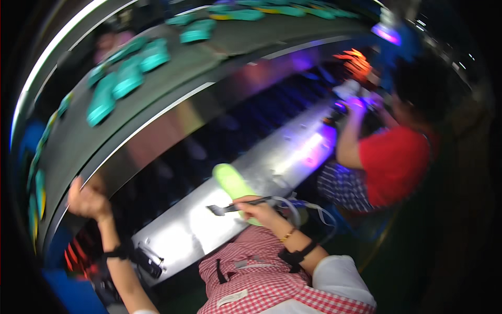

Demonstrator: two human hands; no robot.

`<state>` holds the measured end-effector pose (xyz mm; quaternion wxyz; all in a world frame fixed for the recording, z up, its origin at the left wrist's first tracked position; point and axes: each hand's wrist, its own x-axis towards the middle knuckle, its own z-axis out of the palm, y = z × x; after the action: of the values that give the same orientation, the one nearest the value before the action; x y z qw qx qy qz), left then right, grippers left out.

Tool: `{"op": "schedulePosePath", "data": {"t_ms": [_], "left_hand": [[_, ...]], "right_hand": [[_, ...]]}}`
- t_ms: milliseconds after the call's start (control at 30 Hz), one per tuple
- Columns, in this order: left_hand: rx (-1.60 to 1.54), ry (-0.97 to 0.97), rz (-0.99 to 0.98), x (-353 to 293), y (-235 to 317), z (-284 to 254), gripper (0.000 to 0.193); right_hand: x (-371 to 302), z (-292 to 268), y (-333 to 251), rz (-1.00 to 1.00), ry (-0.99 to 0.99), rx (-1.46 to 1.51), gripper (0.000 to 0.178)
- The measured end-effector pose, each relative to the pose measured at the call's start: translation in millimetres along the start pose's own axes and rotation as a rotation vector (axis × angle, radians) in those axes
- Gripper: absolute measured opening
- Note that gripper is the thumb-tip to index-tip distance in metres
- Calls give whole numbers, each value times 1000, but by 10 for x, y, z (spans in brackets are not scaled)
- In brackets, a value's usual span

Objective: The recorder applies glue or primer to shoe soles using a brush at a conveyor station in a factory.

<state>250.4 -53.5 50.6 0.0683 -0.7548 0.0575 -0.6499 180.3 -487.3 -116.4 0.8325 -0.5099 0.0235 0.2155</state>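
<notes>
My right hand [257, 211] is closed around the dark handle of a flat brush [225, 210], its wide head pointing left. Beneath that hand and brush lies a long lime-green insole [232, 179] on the shiny metal bench, its near end close to my apron. Out at the left, my left hand [89, 201] is raised beside the edge of the conveyor belt. Motion smears its fingers, so I cannot make out whether they hold anything.
Teal insoles [128, 76] lie along the curved dark conveyor belt [193, 73] beyond the metal bench [180, 238]. A white tube [327, 217] loops right of my right hand. At the right, a person in a red top [392, 165] works under a purple-lit lamp [387, 32].
</notes>
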Motion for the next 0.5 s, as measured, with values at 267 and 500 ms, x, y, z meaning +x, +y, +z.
{"op": "schedulePosePath", "data": {"t_ms": [267, 500], "left_hand": [[-253, -459, -177, 665, 190, -240, 16], [-395, -628, -456, 944, 523, 710, 75]], "right_hand": [[21, 111, -129, -5, -15, 71, 26], [1, 167, -117, -34, -53, 170, 25]]}}
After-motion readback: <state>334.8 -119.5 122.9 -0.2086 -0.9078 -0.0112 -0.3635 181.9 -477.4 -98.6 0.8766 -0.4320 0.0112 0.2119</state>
